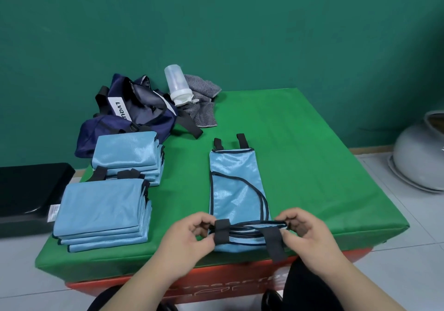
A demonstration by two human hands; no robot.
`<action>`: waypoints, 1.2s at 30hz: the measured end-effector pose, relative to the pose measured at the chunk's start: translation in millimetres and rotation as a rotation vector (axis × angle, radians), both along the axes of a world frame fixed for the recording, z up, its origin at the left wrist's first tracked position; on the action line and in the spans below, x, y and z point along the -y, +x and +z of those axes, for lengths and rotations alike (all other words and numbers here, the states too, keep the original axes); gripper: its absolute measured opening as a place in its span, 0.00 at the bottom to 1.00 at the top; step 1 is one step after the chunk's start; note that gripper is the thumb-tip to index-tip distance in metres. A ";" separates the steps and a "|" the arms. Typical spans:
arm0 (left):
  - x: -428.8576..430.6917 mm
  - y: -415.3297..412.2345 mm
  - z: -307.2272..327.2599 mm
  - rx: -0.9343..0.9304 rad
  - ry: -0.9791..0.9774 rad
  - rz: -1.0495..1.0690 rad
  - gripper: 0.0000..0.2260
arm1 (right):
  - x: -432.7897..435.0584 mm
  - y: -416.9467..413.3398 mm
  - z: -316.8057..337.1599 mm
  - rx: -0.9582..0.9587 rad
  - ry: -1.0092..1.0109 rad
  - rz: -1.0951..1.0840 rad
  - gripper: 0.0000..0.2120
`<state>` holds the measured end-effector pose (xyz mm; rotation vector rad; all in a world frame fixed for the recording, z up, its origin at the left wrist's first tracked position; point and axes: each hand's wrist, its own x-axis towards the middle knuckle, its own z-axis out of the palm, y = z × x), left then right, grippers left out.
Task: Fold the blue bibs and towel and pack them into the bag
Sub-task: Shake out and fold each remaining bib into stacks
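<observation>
bench: green padded bench (312,166) on a red base, carries all task items
black pad: flat black cushioned pad (28,190) off the bench's left edge, lower than the top
vessel: pale grey rounded vessel (418,156) on the tiled floor, right of the bench
bag: navy fabric bag (134,111) with black straps and a white label, slumped at the far left corner
near stack: stack of folded light-blue bibs (103,209) at the near left corner
far stack: second stack of folded light-blue bibs (127,152) just behind it, touching the bag
bib: light-blue bib with dark trim (230,190) lies lengthwise mid-bench, its near end lifted and doubled at the near edge, black tabs at both ends
towel: crumpled grey striped towel (204,108) at the far edge, beside the bag
left hand: left hand (189,236) pinches the bib's near-left fold by a black tab
right hand: right hand (305,233) pinches the near-right fold, fingers curled
bottle: translucent plastic bottle (176,82), tilted, resting on the towel
</observation>
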<state>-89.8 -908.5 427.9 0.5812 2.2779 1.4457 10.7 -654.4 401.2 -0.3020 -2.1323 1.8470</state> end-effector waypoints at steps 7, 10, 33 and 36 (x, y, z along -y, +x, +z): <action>-2.1 -11.2 -1.1 0.085 0.070 0.057 0.11 | -3.0 -17.6 7.9 0.008 -0.048 0.001 0.24; -8.8 -24.8 -0.5 0.123 0.090 0.094 0.09 | -5.7 -34.4 10.5 0.015 -0.065 -0.022 0.22; -103.9 -217.2 -17.7 0.036 0.017 0.401 0.12 | -69.1 -248.4 -8.2 0.356 0.195 -0.239 0.05; -95.4 -194.8 -22.1 -0.189 0.044 0.405 0.10 | -65.7 -225.8 -12.6 0.239 0.325 -0.304 0.09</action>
